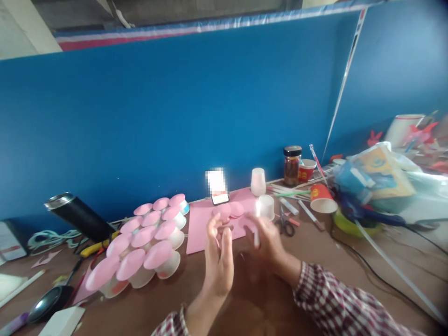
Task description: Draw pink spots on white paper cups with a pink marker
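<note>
My left hand [220, 256] is raised above the brown table, palm turned inward, fingers slightly curled and apart, with nothing visible in them. Facing it, my right hand [269, 240] is blurred by motion, its fingers bent around a small white stick-like thing [256, 238] whose kind I cannot make out. Just beyond both hands, several pink paper discs [236, 209] lie on a pink sheet [199, 228]. A phone [220, 199] leans at the sheet's far edge. Close to my right hand are a white cup [267, 207] on its side and an upright one [258, 182].
Left, several paper cups [168, 266] stand in rows, topped by pink cones [131, 264]. A black flask [80, 217] tilts behind them. Right lie scissors [287, 227], a red cup [322, 199] and plastic bags [381, 172]; a lidded jar [292, 167] stands before the blue partition [210, 102].
</note>
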Motion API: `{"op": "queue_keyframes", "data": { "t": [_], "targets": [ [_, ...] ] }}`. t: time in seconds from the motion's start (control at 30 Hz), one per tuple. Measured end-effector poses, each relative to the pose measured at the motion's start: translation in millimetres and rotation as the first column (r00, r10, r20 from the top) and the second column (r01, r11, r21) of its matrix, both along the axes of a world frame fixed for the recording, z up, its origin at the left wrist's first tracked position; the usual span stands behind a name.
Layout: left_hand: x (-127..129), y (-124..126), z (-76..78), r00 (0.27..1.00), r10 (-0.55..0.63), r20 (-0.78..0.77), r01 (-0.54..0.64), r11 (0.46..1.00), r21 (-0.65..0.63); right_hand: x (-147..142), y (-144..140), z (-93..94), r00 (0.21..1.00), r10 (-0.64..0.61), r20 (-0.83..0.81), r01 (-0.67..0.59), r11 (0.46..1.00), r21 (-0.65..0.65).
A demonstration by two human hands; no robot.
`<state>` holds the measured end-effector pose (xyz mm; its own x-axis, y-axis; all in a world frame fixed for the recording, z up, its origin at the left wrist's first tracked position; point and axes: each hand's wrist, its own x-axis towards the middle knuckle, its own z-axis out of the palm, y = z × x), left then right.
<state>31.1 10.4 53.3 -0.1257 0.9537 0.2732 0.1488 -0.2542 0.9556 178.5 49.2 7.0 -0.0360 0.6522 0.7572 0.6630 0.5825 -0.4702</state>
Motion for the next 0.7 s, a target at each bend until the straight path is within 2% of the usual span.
{"op": "queue_keyframes", "data": {
  "t": [0.07, 0.13, 0.2, 0.33, 0.47, 0.6, 0.7],
  "targets": [
    [-2, -10, -26.0, 1.000, 0.006, -0.003, -0.006, 0.999, -0.049, 20, 16, 0.6, 0.990, -0.122, -0.065, 0.124, 0.992, 0.030],
    [-2, -15, -44.2, 1.000, 0.004, -0.010, -0.004, 0.999, -0.045, 37, 29, -2.9, 0.957, -0.259, -0.132, 0.260, 0.966, -0.014],
    [-1, -19, -53.9, 1.000, -0.005, 0.006, 0.005, 1.000, -0.007, 48, 39, -8.9, 0.959, -0.258, -0.115, 0.250, 0.965, -0.075],
    [-1, -24, -58.6, 0.998, -0.068, 0.005, 0.068, 0.998, 0.018, 53, 48, -19.8, 0.967, -0.231, -0.105, 0.220, 0.970, -0.106],
    [-2, -25, -60.8, 0.995, -0.095, 0.028, 0.095, 0.995, -0.033, 55, 55, -24.2, 0.961, -0.242, -0.132, 0.224, 0.965, -0.133],
    [-2, -22, -62.8, 0.993, -0.104, 0.059, 0.107, 0.993, -0.056, 59, 57, -21.4, 0.955, -0.251, -0.159, 0.223, 0.959, -0.177],
    [-1, -17, -62.4, 0.980, -0.111, 0.163, 0.132, 0.983, -0.126, 50, 47, -12.7, 0.949, -0.244, -0.201, 0.209, 0.961, -0.179]
  ]
}}
